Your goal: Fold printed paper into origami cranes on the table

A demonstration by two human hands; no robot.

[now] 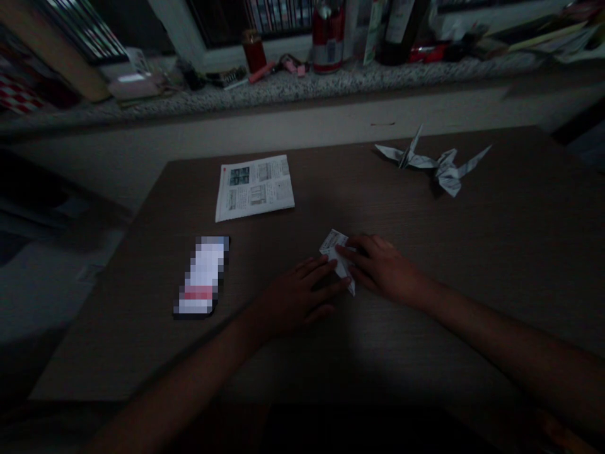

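A small folded piece of printed paper lies on the table between my hands, its narrow point toward me. My left hand reaches in from the left, fingers stretched out and spread, with the fingertips on the paper's left side and lower part. From the right, my right hand rests its extended fingertips on the paper's right side. Neither hand is wrapped around anything. Part of the paper is hidden under the fingers.
A phone with a lit, blurred screen lies left on the brown table. Behind it is a folded printed sheet. Two folded paper cranes stand at the back right. Bottles and clutter line the stone windowsill.
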